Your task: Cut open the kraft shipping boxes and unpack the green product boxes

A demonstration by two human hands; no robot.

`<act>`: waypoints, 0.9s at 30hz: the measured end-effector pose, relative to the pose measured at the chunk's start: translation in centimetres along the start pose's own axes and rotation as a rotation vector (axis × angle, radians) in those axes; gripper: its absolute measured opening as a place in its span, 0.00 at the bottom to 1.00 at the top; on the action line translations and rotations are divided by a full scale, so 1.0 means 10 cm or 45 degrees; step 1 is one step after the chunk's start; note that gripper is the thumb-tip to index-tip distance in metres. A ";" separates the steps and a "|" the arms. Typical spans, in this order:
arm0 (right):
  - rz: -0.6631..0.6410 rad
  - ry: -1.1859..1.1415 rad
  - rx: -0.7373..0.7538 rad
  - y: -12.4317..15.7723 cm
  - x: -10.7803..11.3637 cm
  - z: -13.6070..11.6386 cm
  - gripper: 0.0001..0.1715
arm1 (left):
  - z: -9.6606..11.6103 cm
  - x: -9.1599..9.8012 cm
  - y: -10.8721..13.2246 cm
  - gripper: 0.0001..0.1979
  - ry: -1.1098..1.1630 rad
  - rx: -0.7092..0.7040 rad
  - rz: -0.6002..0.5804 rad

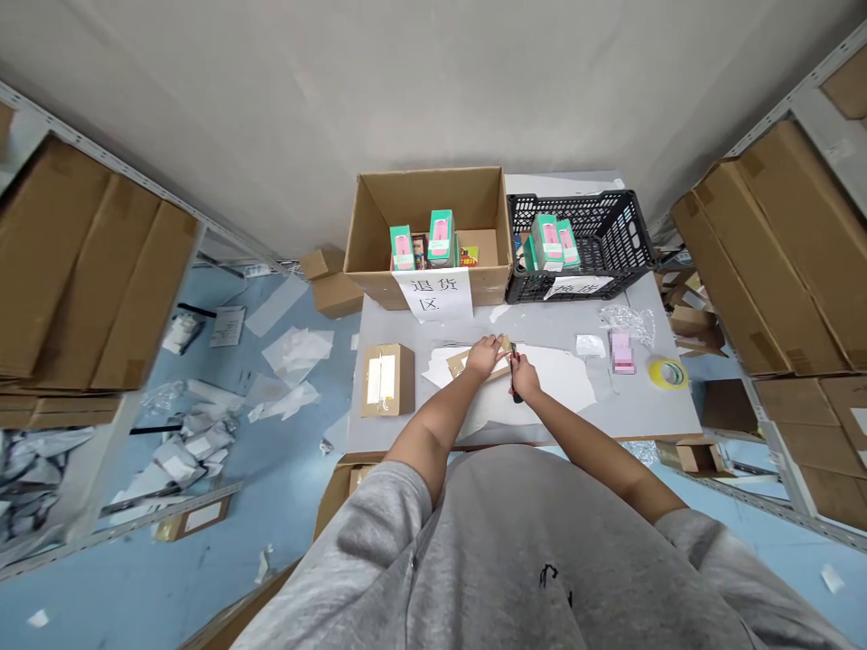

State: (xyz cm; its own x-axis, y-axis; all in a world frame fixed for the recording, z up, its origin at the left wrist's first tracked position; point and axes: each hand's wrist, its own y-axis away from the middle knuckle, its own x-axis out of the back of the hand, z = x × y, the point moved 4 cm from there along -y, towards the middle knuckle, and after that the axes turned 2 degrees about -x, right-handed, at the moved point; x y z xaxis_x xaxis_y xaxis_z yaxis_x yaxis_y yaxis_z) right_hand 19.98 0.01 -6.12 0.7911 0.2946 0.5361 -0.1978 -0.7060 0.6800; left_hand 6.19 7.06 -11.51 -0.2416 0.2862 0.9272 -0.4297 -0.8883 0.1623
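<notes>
A small flat cardboard parcel (461, 362) lies on white paper sheets (562, 375) in the middle of the grey table (650, 406). My left hand (485, 354) rests flat on top of the parcel, fingers spread, pressing it down. My right hand (524, 377) is closed around a dark cutter with a red part (514, 357), its tip at the parcel's right edge. A taped brown box (386, 378) sits to the left of my hands.
At the table's back stand an open carton (426, 194) with green-and-pink product boxes and a paper label, and a black plastic crate (610, 236) with more. A yellow tape roll (667, 371), a pink item (621, 351) and plastic wrap lie at the right. Shelves of cartons flank both sides; paper scraps litter the blue floor.
</notes>
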 end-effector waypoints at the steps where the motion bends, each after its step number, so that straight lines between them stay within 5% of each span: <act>1: -0.009 0.034 0.005 0.01 -0.02 0.02 0.23 | -0.01 0.01 -0.01 0.27 0.011 0.010 -0.006; 9: -0.129 -0.040 0.040 0.05 -0.12 0.08 0.20 | 0.02 0.04 0.08 0.29 0.057 -0.008 0.044; 17: 0.028 -0.260 0.095 -0.15 0.35 0.55 0.18 | -0.15 0.13 0.41 0.38 0.024 -0.031 0.165; 22: 0.148 -0.048 0.234 -0.48 0.34 0.31 0.22 | -0.29 0.05 0.69 0.37 -0.021 0.007 0.049; 27: 0.177 0.079 0.240 -0.79 0.21 0.07 0.31 | -0.37 0.13 0.60 0.30 -0.029 -0.065 0.012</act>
State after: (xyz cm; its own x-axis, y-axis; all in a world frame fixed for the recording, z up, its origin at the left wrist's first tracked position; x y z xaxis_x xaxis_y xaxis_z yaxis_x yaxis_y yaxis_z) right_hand 23.61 5.75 -10.74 0.7254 0.2209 0.6519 -0.1865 -0.8486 0.4950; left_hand 0.04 3.48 -10.57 -0.2264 0.2691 0.9361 -0.4714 -0.8713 0.1365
